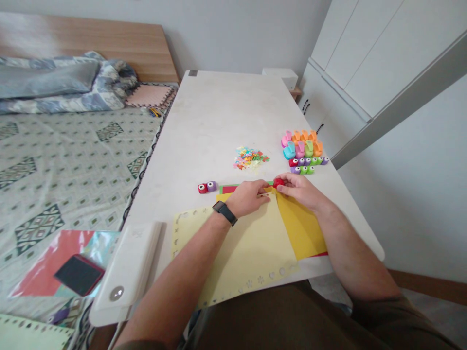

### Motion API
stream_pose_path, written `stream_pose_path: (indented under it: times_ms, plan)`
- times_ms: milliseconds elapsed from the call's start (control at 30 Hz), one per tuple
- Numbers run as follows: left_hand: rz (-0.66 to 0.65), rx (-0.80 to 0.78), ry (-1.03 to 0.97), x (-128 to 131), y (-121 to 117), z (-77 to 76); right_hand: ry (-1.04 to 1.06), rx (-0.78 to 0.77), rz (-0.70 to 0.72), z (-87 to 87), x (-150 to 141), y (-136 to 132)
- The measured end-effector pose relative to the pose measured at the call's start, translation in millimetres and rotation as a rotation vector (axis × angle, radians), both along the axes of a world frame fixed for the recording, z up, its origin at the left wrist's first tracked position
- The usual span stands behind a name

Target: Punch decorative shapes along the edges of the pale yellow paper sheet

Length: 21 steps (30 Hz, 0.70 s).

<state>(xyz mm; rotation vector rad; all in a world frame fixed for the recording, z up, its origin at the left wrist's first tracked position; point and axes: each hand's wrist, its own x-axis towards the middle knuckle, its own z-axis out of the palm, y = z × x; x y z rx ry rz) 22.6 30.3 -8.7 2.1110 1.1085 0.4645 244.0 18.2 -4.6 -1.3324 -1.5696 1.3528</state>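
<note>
A small red craft punch (278, 183) sits at the far right corner of a pale yellow sheet of paper (244, 248), with the fingers of my right hand (302, 190) closed round it. My left hand (250, 197), wearing a dark watch, pinches the sheet's far edge just left of the punch. Cut-out shapes such as hearts and flowers line the sheet's left and near edges. Beneath it lies a deeper yellow sheet (304, 228), with red and green sheets showing at the far side. The punch's contact with the corner is partly hidden by my fingers.
Colourful paper cut-outs (250, 158) lie heaped beyond my hands. Several craft punches (301, 148) stand in rows at the right. A red punch (203, 188) and a purple punch (212, 186) stand at left. A white device (133, 262) occupies the table's near left corner, beside a bed.
</note>
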Motion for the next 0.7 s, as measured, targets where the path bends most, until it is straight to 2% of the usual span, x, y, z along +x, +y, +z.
stream_pose_path:
  times_ms: [400, 700]
  plan:
    - [0.014, 0.021, -0.042, -3.5, -0.8, -1.6, 0.232, -0.108, -0.172, 2.1, -1.7, 4.8]
    - [0.021, 0.061, -0.01, -6.5, -6.4, 5.4, 0.427, -0.214, -0.199, 2.8, -4.5, 4.0]
